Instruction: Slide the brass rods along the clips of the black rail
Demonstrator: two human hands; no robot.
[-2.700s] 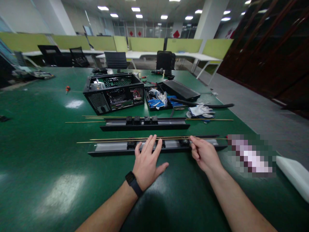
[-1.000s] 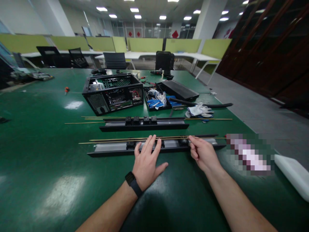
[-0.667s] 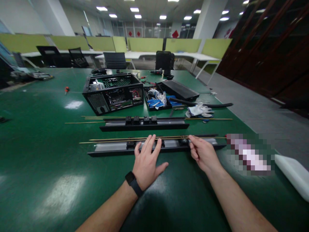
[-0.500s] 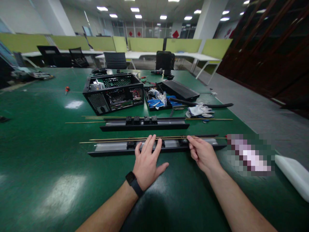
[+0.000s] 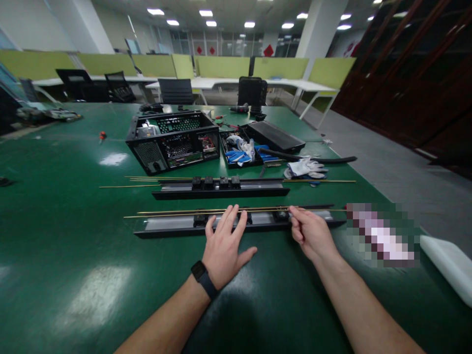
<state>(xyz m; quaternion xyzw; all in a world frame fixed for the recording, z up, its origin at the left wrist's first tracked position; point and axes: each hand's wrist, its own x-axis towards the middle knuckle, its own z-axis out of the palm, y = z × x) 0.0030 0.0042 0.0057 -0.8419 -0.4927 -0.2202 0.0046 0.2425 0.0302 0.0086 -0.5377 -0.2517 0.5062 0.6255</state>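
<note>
Over near channel (image 5: 157, 225), brass rods (image 5: 177, 212) run left-right; right hand (image 5: 312, 233) pinching one, left hand (image 5: 224, 248) splayed.

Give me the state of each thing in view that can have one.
Left hand, open, fingers spread
Right hand, pinching a brass rod
Near channel, open side up
Far channel, open side up
Watch, strapped on, screen dark
Computer case, open, insides exposed
White gloves, unworn
Ceiling lights, lit

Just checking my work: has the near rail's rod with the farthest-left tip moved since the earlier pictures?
Yes, to the right: the left tip of the rod now sticks out less past the left end of the near rail.
</note>
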